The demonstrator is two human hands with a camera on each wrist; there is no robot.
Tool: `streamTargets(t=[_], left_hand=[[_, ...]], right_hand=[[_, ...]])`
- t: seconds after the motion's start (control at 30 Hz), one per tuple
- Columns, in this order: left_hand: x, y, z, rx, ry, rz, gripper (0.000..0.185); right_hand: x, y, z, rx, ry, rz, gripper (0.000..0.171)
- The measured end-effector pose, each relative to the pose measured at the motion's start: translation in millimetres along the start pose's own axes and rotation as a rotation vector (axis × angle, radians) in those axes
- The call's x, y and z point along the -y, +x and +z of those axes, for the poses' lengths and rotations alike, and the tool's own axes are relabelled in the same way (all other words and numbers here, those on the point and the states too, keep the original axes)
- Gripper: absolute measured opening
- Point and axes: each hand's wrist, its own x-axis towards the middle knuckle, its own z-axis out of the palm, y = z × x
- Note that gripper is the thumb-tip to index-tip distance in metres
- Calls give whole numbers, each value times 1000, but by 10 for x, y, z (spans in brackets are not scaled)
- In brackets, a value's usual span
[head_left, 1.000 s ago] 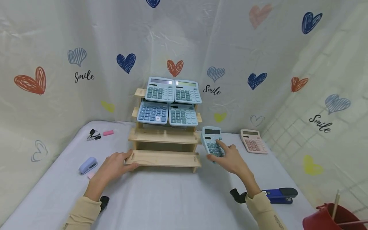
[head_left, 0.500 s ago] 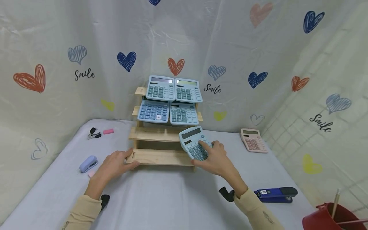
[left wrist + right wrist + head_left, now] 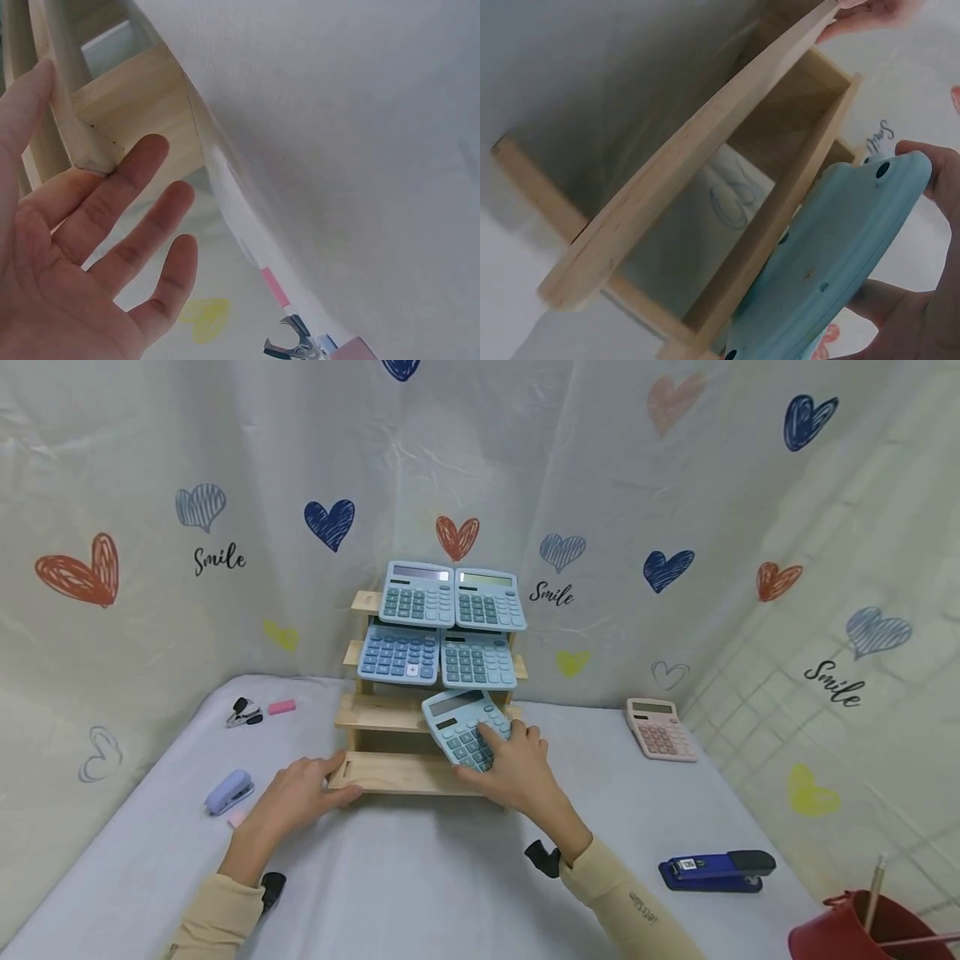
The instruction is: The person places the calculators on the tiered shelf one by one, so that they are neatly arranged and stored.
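Observation:
A light-blue calculator (image 3: 463, 727) is in my right hand (image 3: 517, 768), tilted in front of the third tier of a stepped wooden rack (image 3: 405, 774). Thumb and fingers grip its sides; in the right wrist view the calculator's back (image 3: 817, 262) faces the rack, very near or against a shelf edge. My left hand (image 3: 296, 797) pinches the left end of the lowest shelf between thumb and index finger, and the other fingers (image 3: 161, 217) spread loose below. Two blue calculators (image 3: 417, 593) lean on the top tier, and two more (image 3: 399, 654) on the second.
A pink calculator (image 3: 662, 729) lies at the back right, with a dark blue stapler (image 3: 716, 871) nearer. At the lower right stands a red bucket (image 3: 832, 931) holding sticks. A small light-blue stapler (image 3: 229, 792), a pink eraser-like block (image 3: 282, 707) and a staple remover (image 3: 244, 712) lie left.
My right hand has carried the calculator leftward from beside the rack to in front of its third tier, tilting it on the way. The left hand has stayed on the lowest shelf's end.

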Motion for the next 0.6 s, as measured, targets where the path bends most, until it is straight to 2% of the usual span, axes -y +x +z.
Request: streamTargets(t=[0.2,0.43,0.6], left_hand=[[15,2,11,-6,7,-3,76],[18,7,5,7,-3,-20,76],[20,15,14,18,-8,-21,78]], right_hand=[[231,128,89,-17,-23,20,80],[537,348,192,58,-53,104,92],[726,453,231,103,-62,35,95]])
